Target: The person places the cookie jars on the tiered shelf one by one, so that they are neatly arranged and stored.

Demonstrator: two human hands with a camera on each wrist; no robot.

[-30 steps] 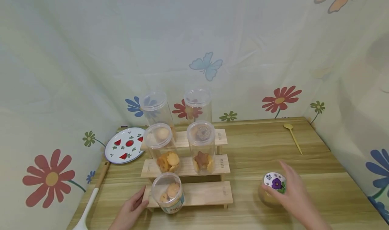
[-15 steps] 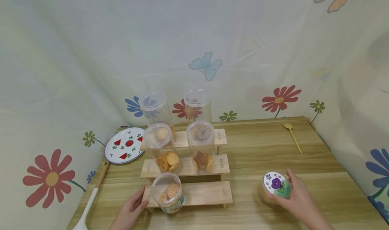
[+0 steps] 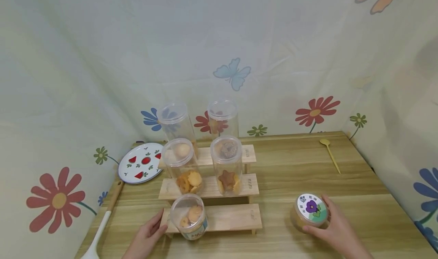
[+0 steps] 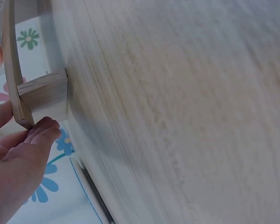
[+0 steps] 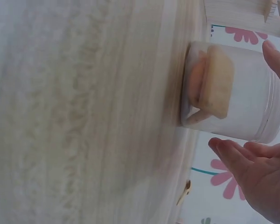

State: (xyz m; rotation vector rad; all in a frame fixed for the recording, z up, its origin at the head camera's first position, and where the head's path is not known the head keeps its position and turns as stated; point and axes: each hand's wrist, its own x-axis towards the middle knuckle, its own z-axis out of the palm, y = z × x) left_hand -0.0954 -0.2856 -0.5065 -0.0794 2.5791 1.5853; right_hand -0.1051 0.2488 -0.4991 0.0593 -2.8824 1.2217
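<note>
My left hand (image 3: 145, 236) pinches the left end of the lowest step of a wooden tiered stand (image 3: 236, 217), thumb above and fingers beneath the board in the left wrist view. Close to that hand, on the same step, a short clear jar of cookies (image 3: 188, 217) with a blue label stands without a visible lid. My right hand (image 3: 332, 230) is spread around a short jar (image 5: 247, 93) on the table. Its lid (image 3: 311, 208) bears a purple flower. In the right wrist view the thumb (image 5: 275, 58) overlaps the jar's rim, and the fingers lie just off its side.
Two tall cookie jars stand on the middle step, one with a star-shaped cookie (image 3: 227, 181), and two more on the top step. A watermelon-patterned plate (image 3: 138, 167) and a white-headed utensil with a wooden handle (image 3: 115, 196) lie left. A gold spoon (image 3: 330, 156) lies back right.
My right hand has shifted from over the lid to the right side of the flower-lid jar, uncovering more of the lid. My left hand stays put.
</note>
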